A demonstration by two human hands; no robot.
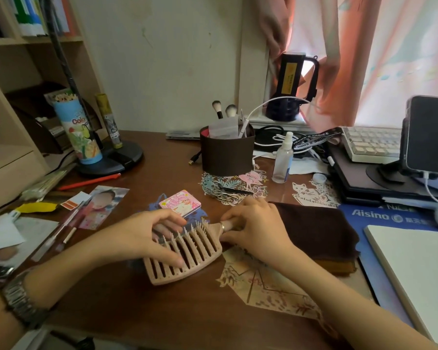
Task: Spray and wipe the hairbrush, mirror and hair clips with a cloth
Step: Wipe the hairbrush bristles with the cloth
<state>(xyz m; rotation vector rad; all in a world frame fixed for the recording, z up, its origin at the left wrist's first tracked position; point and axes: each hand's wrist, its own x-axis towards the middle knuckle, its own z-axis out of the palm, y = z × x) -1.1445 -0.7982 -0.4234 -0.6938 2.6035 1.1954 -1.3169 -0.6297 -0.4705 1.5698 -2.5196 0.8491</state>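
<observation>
Gripping the hairbrush (187, 258) near the desk's (162, 311) front edge: left hand (147, 238) clasps its head, right hand (253, 228) its handle.

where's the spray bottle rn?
In the head view, the clear plastic spray bottle stands upright toward the back right of the brown wooden desk, just right of the dark brown round organiser tub, untouched by either hand.

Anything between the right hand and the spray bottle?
Partly. The right hand holds the hairbrush handle. Toward the spray bottle lie the hair clips on the desk, low and flat; reaching over them looks easy.
</observation>
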